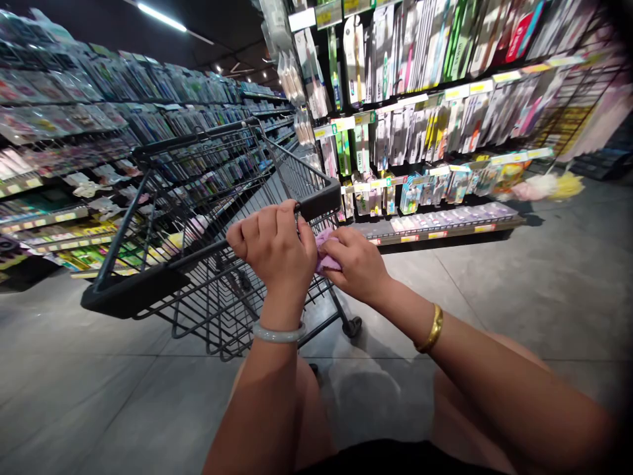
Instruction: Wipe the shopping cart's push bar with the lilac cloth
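My left hand [274,244] is closed around the handle [210,247] of a black wire shopping cart [198,191], its thumb toward my other hand. A pale bracelet sits on that wrist. Just to the right, my right hand [359,260] grips a crumpled purple cloth [326,251] between thumb and fingers, close beside the left thumb. The right wrist wears a gold bangle [431,328]. Inside the cart, only wire mesh shows through the bars.
A rack [405,109] of hanging packaged goods stands ahead on the right, with a low bottom shelf [440,221]. Long shelves [64,99] line the left side. Grey tiled floor [494,290] lies below, with a cart wheel [352,326] near my legs.
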Motion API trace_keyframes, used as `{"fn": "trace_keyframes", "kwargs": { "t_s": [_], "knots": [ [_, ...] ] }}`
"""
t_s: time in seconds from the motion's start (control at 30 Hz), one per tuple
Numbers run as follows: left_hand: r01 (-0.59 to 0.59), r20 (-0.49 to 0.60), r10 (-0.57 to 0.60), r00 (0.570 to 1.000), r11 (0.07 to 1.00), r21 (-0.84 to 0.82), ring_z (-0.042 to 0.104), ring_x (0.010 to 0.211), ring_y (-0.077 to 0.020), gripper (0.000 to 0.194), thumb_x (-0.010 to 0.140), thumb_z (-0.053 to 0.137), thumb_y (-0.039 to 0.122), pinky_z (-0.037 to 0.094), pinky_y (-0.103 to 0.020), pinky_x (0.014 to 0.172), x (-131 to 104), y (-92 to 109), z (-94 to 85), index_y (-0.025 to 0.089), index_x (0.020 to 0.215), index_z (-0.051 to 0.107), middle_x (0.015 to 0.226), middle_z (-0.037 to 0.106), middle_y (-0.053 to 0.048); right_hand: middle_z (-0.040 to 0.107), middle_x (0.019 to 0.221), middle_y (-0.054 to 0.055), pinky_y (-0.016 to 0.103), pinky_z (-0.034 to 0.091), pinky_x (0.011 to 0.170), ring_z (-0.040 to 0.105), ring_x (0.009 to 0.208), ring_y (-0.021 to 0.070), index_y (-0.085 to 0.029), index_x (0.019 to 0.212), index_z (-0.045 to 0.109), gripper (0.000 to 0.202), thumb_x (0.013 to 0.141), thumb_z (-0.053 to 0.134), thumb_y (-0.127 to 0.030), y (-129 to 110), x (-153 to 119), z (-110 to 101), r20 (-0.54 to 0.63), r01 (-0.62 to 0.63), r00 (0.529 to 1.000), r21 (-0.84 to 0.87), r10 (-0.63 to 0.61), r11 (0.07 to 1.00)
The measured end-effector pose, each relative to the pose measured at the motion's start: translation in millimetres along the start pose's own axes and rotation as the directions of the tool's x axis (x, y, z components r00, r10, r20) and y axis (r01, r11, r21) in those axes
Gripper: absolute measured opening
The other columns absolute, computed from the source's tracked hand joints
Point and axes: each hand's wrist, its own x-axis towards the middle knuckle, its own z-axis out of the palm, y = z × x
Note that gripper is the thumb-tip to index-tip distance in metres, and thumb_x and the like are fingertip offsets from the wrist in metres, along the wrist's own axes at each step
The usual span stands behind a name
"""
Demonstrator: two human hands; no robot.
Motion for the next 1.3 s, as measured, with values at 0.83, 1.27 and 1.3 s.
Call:
{"fn": "trace_keyframes", "kwargs": {
  "t_s": [0.83, 1.27, 1.3],
  "knots": [
    [0.009, -0.003, -0.009, 1.000, 0.999, -0.040, 0.048, 0.105, -0.0296, 0.028, 0.091, 0.049, 0.030, 0.024, -0.047, 0.101, -0.3, -0.4, 1.7, 0.025, 0.115, 0.063, 0.106, 0.065, -0.008, 0.058, 0.105, 0.009, 0.036, 0.040, 0.080, 0.049, 0.095, 0.0244, -0.023, 0.103, 0.065, 0.022, 0.083, 0.061, -0.033, 0.4, -2.2, 2.5, -0.011, -0.002, 1.000, -0.004, 0.002, 1.000],
    [0.011, 0.008, -0.010, 1.000, 1.000, -0.028, 0.048, 0.106, -0.0297, 0.031, 0.093, 0.047, 0.030, 0.023, -0.049, 0.103, -0.2, -0.7, 3.7, 0.022, 0.117, 0.064, 0.107, 0.064, -0.011, 0.058, 0.105, 0.008, 0.034, 0.042, 0.078, 0.049, 0.095, 0.0233, -0.024, 0.106, 0.065, 0.025, 0.081, 0.063, -0.030, 4.0, -5.0, 8.0, -0.080, 0.035, 0.996, -0.014, -0.036, 0.999],
    [0.010, 0.007, -0.009, 1.000, 1.000, -0.026, 0.048, 0.106, -0.0296, 0.031, 0.093, 0.047, 0.030, 0.023, -0.049, 0.102, -0.1, -0.8, 3.7, 0.022, 0.117, 0.064, 0.107, 0.064, -0.011, 0.058, 0.105, 0.008, 0.034, 0.042, 0.078, 0.049, 0.095, 0.0233, -0.024, 0.107, 0.065, 0.026, 0.081, 0.064, -0.030, 4.2, -5.1, 8.3, -0.085, 0.036, 0.996, -0.015, -0.037, 0.999]
  ]
}}
